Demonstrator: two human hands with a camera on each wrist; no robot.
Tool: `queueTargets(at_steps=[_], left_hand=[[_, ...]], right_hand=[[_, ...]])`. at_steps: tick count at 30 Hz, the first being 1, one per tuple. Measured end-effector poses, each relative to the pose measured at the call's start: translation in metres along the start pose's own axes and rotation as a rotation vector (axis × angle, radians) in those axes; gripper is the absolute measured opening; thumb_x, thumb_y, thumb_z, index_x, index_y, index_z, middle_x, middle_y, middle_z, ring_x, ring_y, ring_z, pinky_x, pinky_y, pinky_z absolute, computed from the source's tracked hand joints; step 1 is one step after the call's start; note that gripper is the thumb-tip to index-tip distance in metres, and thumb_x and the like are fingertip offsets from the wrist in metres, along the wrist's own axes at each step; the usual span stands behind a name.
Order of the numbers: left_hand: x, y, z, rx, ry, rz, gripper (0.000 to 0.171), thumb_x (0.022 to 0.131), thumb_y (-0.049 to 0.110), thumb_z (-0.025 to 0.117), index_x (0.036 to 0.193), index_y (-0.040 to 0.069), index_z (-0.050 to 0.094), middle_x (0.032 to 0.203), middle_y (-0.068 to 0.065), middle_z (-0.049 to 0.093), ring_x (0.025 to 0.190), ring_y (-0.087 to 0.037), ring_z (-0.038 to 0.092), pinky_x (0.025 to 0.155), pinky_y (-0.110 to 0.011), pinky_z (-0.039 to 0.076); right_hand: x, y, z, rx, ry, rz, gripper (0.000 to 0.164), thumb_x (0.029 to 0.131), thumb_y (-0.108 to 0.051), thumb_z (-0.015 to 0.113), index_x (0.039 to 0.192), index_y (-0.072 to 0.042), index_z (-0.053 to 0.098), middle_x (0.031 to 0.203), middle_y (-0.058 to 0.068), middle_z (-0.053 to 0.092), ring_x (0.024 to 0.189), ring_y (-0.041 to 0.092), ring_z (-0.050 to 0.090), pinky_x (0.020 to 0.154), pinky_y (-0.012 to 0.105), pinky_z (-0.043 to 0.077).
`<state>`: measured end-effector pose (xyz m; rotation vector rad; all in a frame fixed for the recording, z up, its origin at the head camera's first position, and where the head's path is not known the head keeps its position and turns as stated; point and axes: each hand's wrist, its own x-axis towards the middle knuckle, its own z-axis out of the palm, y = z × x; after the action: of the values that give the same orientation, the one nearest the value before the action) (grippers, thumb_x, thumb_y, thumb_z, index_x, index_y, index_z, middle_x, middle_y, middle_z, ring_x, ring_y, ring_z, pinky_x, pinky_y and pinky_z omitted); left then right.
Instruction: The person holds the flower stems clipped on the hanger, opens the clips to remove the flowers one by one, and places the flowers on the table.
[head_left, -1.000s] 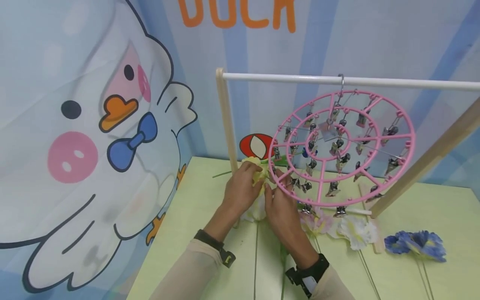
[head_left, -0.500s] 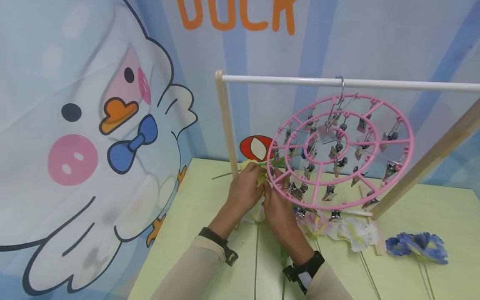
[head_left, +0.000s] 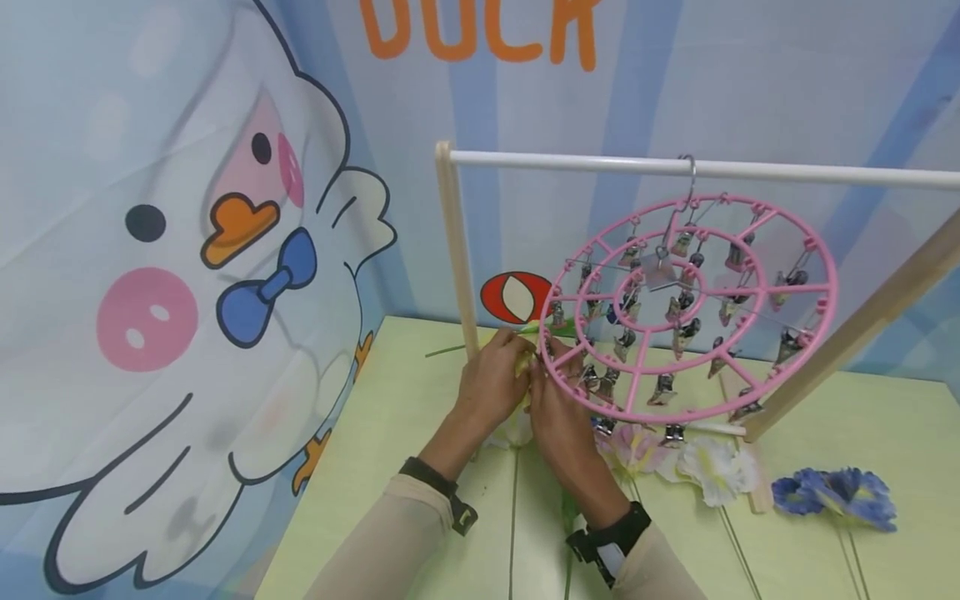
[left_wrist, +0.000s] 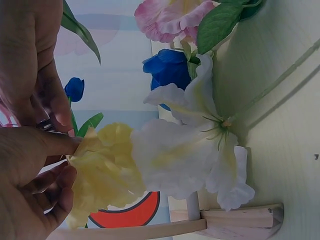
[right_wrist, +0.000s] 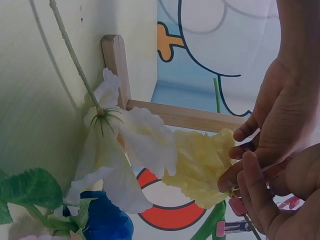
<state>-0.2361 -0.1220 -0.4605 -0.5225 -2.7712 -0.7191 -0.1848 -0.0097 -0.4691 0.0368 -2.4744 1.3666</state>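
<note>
A yellow artificial flower [left_wrist: 110, 165] hangs at the left rim of a pink round clip hanger [head_left: 641, 358]. My left hand [head_left: 491, 379] pinches the flower near its base; in the right wrist view the thumb and fingers meet there. Close against it, my right hand [head_left: 564, 421] has curled fingers at a small metal clip [left_wrist: 46, 123], which they appear to grip. Fingers of both hands largely hide the clip and the flower's base. Just below the yellow bloom is a white flower [right_wrist: 140, 135], its stem running down along the table.
The hanger hooks over a white rod [head_left: 555, 158] on a wooden stand [head_left: 456, 250]. Several metal clips dangle from its rings. Pink [head_left: 633, 446], white and blue flowers [head_left: 836, 493] lie on the pale green table [head_left: 360, 500]. A duck-print cloth [head_left: 375, 125] covers the walls.
Both hands stay together at the hanger's left rim. The left fingers have shifted slightly right and now cover more of the yellow flower. The hanger has swung and tilted a little.
</note>
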Motion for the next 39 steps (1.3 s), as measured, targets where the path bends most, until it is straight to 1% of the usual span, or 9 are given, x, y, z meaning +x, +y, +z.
queueTargets(at_steps=[4,12,19,25,28,32,34,36,39], left_hand=[[-0.003,0.001,0.0,-0.003,0.002,0.0,0.024,0.096,0.018,0.08,0.119,0.012,0.079,0.115,-0.003,0.068,0.092,-0.019,0.071,0.071,-0.036,0.062],[-0.011,0.003,-0.002,0.004,0.009,0.017,0.022,0.096,0.02,0.08,0.117,0.013,0.08,0.11,-0.003,0.068,0.085,-0.02,0.07,0.069,-0.035,0.06],[-0.019,0.004,-0.008,0.007,0.002,0.019,0.023,0.096,0.02,0.08,0.118,0.016,0.08,0.105,-0.001,0.067,0.076,-0.015,0.062,0.061,-0.026,0.051],[-0.027,0.006,-0.013,0.006,-0.008,0.036,0.024,0.096,0.02,0.079,0.119,0.015,0.079,0.104,-0.002,0.065,0.07,-0.013,0.055,0.058,-0.024,0.045],[-0.031,0.008,-0.016,0.013,0.0,0.042,0.025,0.094,0.02,0.08,0.118,0.014,0.079,0.104,-0.002,0.065,0.07,-0.013,0.054,0.057,-0.024,0.044],[-0.037,0.01,-0.02,0.031,0.003,0.05,0.025,0.093,0.021,0.081,0.116,0.012,0.08,0.102,-0.002,0.065,0.072,-0.014,0.056,0.058,-0.024,0.045],[-0.039,0.012,-0.022,0.041,0.004,0.06,0.024,0.093,0.023,0.082,0.115,0.012,0.08,0.101,-0.002,0.065,0.073,-0.016,0.058,0.06,-0.025,0.046],[-0.042,0.013,-0.024,0.05,0.007,0.067,0.023,0.093,0.024,0.082,0.113,0.012,0.081,0.1,-0.002,0.065,0.074,-0.016,0.059,0.06,-0.026,0.047],[-0.045,0.016,-0.026,0.066,0.006,0.072,0.023,0.094,0.026,0.082,0.112,0.012,0.081,0.098,-0.002,0.066,0.074,-0.017,0.059,0.06,-0.026,0.046]], right_hand=[[-0.001,0.0,-0.003,0.02,-0.007,0.012,0.048,0.114,-0.021,0.048,0.159,-0.008,0.04,0.154,0.021,0.045,0.08,0.025,0.069,0.061,0.022,0.058],[-0.002,-0.004,-0.009,0.035,-0.02,0.046,0.037,0.114,-0.02,0.05,0.147,-0.004,0.05,0.126,0.017,0.058,0.073,0.02,0.066,0.057,0.023,0.057],[-0.003,-0.005,-0.014,0.137,-0.065,0.071,0.036,0.112,-0.012,0.05,0.147,-0.004,0.05,0.115,0.019,0.059,0.078,0.03,0.067,0.056,0.033,0.061],[-0.008,-0.007,-0.02,0.221,-0.124,0.11,0.037,0.114,-0.015,0.048,0.149,-0.004,0.048,0.116,0.02,0.059,0.076,0.029,0.067,0.059,0.042,0.062],[-0.01,-0.007,-0.023,0.244,-0.139,0.093,0.035,0.114,-0.015,0.047,0.148,-0.005,0.049,0.113,0.02,0.061,0.074,0.028,0.068,0.057,0.042,0.062],[-0.013,-0.006,-0.027,0.248,-0.147,0.075,0.033,0.113,-0.014,0.049,0.146,-0.007,0.052,0.112,0.019,0.063,0.073,0.024,0.067,0.053,0.036,0.06],[-0.014,-0.006,-0.029,0.258,-0.153,0.073,0.033,0.113,-0.013,0.049,0.145,-0.007,0.052,0.116,0.019,0.063,0.072,0.023,0.067,0.053,0.036,0.06],[-0.016,-0.006,-0.03,0.282,-0.163,0.072,0.032,0.113,-0.013,0.05,0.144,-0.007,0.053,0.119,0.019,0.063,0.072,0.024,0.068,0.054,0.039,0.061],[-0.018,-0.006,-0.033,0.303,-0.179,0.082,0.031,0.113,-0.015,0.049,0.144,-0.008,0.053,0.118,0.02,0.065,0.071,0.025,0.068,0.054,0.04,0.061]])
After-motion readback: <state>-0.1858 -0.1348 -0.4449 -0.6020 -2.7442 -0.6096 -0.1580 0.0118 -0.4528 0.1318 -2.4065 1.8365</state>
